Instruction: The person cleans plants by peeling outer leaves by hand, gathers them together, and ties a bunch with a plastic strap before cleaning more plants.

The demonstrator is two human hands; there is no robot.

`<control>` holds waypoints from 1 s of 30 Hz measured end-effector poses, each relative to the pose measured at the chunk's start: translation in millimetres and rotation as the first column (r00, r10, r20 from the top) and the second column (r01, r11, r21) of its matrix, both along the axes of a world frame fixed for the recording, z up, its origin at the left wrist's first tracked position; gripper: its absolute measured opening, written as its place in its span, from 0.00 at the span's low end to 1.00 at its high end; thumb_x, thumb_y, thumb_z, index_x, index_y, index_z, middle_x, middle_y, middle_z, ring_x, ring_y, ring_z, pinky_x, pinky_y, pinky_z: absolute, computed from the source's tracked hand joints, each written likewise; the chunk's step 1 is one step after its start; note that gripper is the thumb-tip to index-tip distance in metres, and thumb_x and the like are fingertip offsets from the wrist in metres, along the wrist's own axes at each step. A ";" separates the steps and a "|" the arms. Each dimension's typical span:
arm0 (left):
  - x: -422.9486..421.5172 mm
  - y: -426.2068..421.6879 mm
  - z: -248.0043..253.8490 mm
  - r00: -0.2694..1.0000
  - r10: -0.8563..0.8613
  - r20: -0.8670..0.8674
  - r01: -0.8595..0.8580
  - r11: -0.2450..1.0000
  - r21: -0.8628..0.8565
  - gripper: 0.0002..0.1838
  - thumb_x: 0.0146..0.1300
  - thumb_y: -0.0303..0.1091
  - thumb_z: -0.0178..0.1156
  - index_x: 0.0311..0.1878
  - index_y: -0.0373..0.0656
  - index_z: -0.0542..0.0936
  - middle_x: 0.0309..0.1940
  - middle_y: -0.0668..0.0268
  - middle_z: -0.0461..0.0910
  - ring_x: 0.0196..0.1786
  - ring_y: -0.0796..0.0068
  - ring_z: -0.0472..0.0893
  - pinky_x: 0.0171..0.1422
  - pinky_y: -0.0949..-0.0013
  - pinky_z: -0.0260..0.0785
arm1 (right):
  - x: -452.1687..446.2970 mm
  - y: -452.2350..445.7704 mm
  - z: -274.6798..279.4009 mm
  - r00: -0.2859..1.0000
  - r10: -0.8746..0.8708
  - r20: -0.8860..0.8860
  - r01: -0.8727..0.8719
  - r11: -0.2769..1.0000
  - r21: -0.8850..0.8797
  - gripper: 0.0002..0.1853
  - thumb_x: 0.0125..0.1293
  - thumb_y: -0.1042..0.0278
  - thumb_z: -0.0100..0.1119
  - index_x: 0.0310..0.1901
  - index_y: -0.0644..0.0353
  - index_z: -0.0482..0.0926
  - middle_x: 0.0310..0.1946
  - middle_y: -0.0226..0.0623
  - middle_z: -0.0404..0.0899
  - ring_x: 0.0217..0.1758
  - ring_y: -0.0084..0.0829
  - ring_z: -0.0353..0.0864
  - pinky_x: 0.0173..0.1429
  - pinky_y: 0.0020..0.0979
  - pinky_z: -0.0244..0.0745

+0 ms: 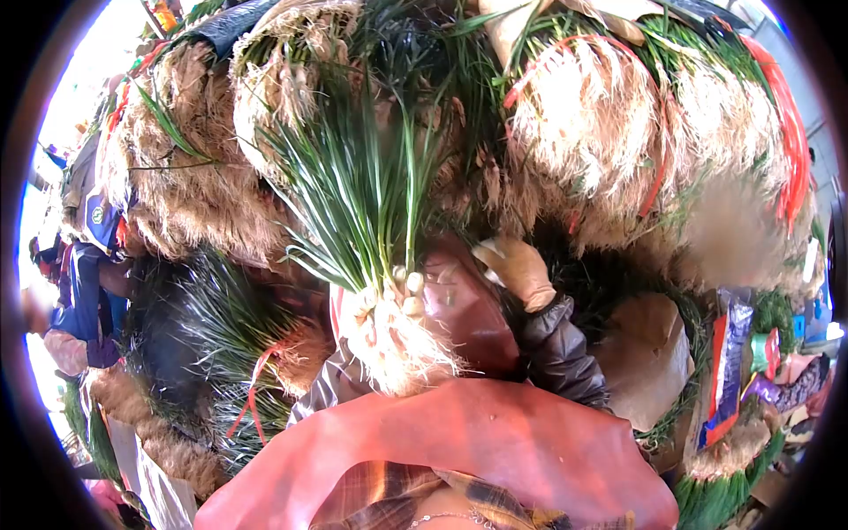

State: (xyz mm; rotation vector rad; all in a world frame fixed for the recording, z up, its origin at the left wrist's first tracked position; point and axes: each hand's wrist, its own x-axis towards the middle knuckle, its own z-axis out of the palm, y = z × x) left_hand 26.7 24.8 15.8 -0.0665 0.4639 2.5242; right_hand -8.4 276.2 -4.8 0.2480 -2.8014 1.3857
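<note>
A bunch of spring onions stands upright in front of my chest, its long green leaves up and pale stringy roots down. Around its white bases my left hand is closed, partly covered by the stalks and roots. My right hand, in a pale glove, is to the right of the bunch and apart from it. Its fingers are slightly bent and spaced, with nothing visible between them. Behind both hands is a reddish-brown apron, which also spreads over my chest.
Large bundles of rooted onions are stacked ahead, some bound with red ties. Another onion bunch with a red tie lies at left. At right are a brown sheet and a red-and-blue packet. Other people are at far left.
</note>
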 end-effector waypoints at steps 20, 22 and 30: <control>-18.0 -2.4 3.5 0.990 -0.020 -0.140 -0.005 0.984 -0.176 0.25 0.58 0.29 0.62 0.59 0.34 0.72 0.51 0.50 0.78 0.43 0.62 0.82 0.50 0.58 0.79 | -16.7 -32.7 32.4 0.919 0.283 0.274 0.184 0.306 -0.934 0.17 0.73 0.63 0.51 0.51 0.68 0.80 0.45 0.41 0.83 0.36 0.31 0.82 0.44 0.29 0.78; -15.5 20.4 30.5 0.988 -0.103 0.117 0.104 0.995 -0.004 0.19 0.57 0.24 0.60 0.52 0.29 0.74 0.43 0.47 0.81 0.38 0.62 0.84 0.41 0.61 0.81 | -9.1 -44.8 22.0 0.805 0.476 0.354 0.279 0.223 -0.934 0.15 0.73 0.63 0.53 0.49 0.67 0.80 0.38 0.39 0.82 0.33 0.30 0.80 0.38 0.27 0.77; -15.1 24.2 50.5 0.990 0.067 -0.125 -0.122 0.852 -0.509 0.15 0.50 0.21 0.64 0.43 0.28 0.79 0.33 0.55 0.84 0.33 0.66 0.85 0.37 0.68 0.79 | -23.7 -66.3 1.7 0.910 -0.213 -0.355 0.220 0.975 -0.022 0.08 0.65 0.65 0.62 0.32 0.58 0.83 0.21 0.31 0.78 0.21 0.27 0.73 0.28 0.29 0.71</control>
